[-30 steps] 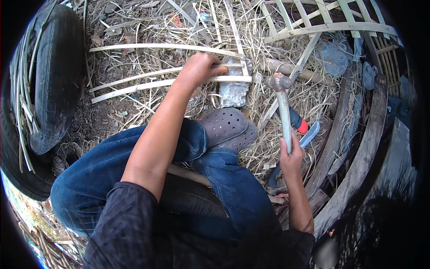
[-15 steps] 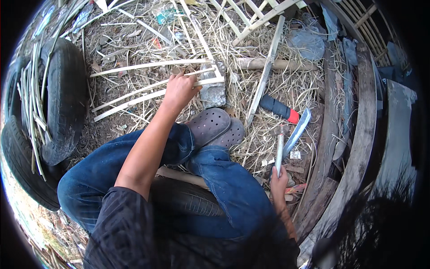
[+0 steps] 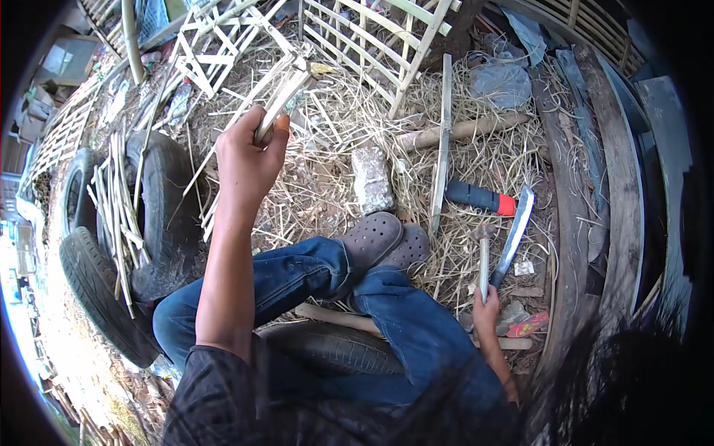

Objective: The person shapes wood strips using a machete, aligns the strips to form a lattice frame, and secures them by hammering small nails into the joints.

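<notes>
Left hand [image 3: 245,160] grip clamped on bamboo strips [image 3: 286,85] jutting up past thumb, right hand [image 3: 487,306] grip closed round hammer [image 3: 483,256] handle's low end

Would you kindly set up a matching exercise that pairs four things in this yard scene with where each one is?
Things:
1. bundle of pale split bamboo strips
2. small hammer with a pale handle
3. grey rectangular stone block
4. long knife with a dark blue and red handle

Places:
A. lying on the straw to the right of the hammer
B. gripped in the raised left hand
C. on the straw just beyond the grey clog shoes
D. held by its handle in the right hand

Pairs: 1-B, 2-D, 3-C, 4-A
</notes>
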A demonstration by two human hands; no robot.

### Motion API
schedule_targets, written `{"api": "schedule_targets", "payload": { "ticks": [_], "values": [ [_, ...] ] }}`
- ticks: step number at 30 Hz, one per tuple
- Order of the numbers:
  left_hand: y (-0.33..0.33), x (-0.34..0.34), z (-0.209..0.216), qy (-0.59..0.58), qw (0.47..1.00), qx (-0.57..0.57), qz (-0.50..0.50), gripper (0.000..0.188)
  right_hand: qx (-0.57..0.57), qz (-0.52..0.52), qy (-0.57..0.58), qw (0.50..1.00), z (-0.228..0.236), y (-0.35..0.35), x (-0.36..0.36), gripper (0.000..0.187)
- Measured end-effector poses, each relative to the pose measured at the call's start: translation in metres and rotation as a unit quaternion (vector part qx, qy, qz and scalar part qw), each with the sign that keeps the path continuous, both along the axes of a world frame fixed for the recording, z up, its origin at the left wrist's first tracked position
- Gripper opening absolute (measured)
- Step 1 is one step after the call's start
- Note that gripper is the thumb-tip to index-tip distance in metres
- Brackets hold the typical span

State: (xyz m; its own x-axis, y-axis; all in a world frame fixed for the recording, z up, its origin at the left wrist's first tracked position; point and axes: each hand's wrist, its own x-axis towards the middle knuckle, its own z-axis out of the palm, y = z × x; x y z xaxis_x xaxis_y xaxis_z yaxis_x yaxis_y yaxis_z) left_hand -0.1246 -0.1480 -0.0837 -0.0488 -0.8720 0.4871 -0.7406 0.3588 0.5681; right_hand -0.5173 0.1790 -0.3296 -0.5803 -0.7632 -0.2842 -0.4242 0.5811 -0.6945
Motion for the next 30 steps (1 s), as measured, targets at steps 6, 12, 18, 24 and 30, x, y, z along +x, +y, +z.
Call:
{"api": "schedule_targets", "payload": {
  "ticks": [6, 12, 18, 24, 30],
  "values": [
    [0.023, 0.028, 0.088, 0.11, 0.992, -0.061, -0.004, 0.042, -0.005, 0.019, -0.006, 1.0, -0.012, 0.001, -0.006, 0.034],
    [0.04, 0.066, 0.16, 0.111, 0.987, -0.117, -0.001, 0.045, 0.029, 0.043, 0.011, 0.999, -0.026, 0.012, -0.029, 0.043],
    [0.063, 0.095, 0.184, 0.039, 0.993, -0.098, 0.06, 0.044, 0.165, 0.121, 0.038, 0.978, -0.023, 0.007, -0.068, 0.057],
    [0.1, 0.1, 0.224, 0.059, 0.992, -0.101, 0.046, 0.042, -0.04, 0.225, 0.126, 0.965, 0.177, -0.122, -0.004, 0.063],
    [0.13, 0.138, 0.249, 0.038, 0.997, -0.066, 0.011, 0.046, -0.233, 0.407, 0.073, 0.88, 0.348, -0.211, 0.173, 0.06]
  ]
}}
